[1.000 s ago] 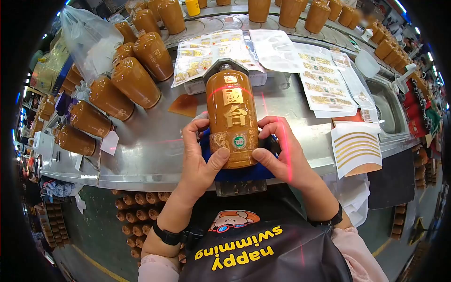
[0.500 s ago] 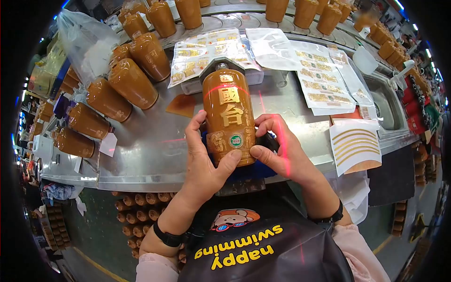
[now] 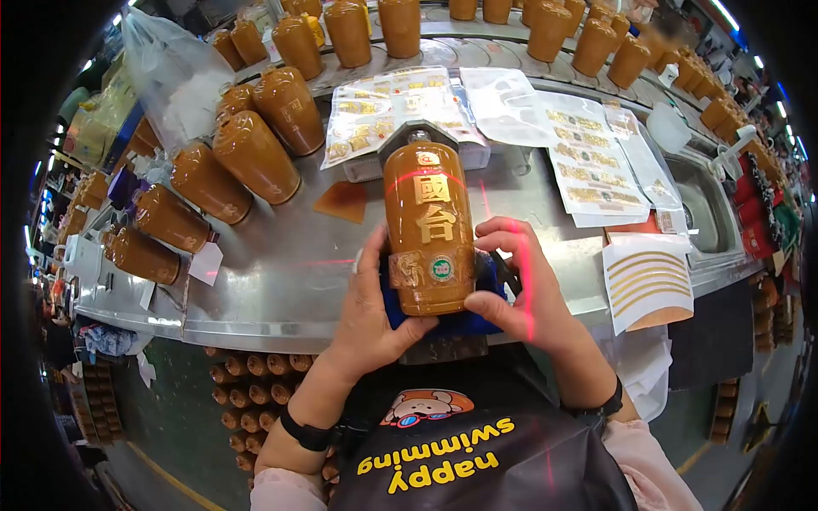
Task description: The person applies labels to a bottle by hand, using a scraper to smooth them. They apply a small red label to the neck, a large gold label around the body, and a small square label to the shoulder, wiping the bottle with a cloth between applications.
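Observation:
A brown glazed bottle with gold characters and a round green-and-white emblem lies tilted back in a dark holder with blue padding, its neck away from me. My left hand is curved round its lower left side, the thumb at the base edge. On the lower right, my right hand has its thumb against the bottle and its fingers bent beside it. Red laser lines cross the bottle's shoulder and my right hand. The hidden fingertips of both hands cannot be fully made out.
Several brown bottles stand at the left of the metal table. Gold sticker sheets lie behind and to the right. A sheet of gold strips is near a sink. A conveyor carries bottles at the back.
My left thumb has slid from the bottle's lower front down to its base edge. The right thumb has shifted slightly down the side. The whole view has shifted a little.

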Available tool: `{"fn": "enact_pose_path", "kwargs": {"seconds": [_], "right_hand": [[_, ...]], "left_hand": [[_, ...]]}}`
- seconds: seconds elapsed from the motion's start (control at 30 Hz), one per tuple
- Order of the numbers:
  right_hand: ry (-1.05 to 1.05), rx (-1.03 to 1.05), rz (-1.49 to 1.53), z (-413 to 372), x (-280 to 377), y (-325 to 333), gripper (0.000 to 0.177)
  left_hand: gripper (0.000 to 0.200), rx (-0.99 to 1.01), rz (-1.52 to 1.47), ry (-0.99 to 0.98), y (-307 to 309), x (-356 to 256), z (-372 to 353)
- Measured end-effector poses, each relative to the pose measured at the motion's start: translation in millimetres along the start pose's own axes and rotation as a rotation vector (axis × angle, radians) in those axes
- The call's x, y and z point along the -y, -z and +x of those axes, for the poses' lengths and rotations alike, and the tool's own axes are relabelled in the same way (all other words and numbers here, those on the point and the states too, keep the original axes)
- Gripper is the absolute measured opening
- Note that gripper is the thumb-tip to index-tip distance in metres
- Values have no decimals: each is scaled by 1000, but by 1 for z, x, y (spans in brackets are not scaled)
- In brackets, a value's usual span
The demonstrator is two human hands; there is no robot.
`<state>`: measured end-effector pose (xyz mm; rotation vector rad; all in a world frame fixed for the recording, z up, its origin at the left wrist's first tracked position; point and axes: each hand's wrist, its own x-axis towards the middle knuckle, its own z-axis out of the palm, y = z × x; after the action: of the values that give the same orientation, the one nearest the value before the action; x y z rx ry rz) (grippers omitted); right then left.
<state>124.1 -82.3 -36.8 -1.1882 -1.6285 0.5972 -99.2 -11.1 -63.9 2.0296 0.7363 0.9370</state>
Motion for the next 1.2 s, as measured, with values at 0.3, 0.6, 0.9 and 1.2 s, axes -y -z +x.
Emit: {"fn": "enact_pose_path", "kwargs": {"seconds": [0.3,0.6,0.9,1.2], "right_hand": [[187,64,-287,-10,4,-3,72],[199,53,-366,-11,6,-6,72],[175,58,-354,-12,3,-7,72],[160,57,-331,-13,2,-9,71]], "left_hand": [[89,-43,-90,-79,10,-2,9],[54,-123,-448,135,-11,1,17],[48,-291,-308,64,-14,3,8],[61,-218,612,-318,-6,-18,-6]]}}
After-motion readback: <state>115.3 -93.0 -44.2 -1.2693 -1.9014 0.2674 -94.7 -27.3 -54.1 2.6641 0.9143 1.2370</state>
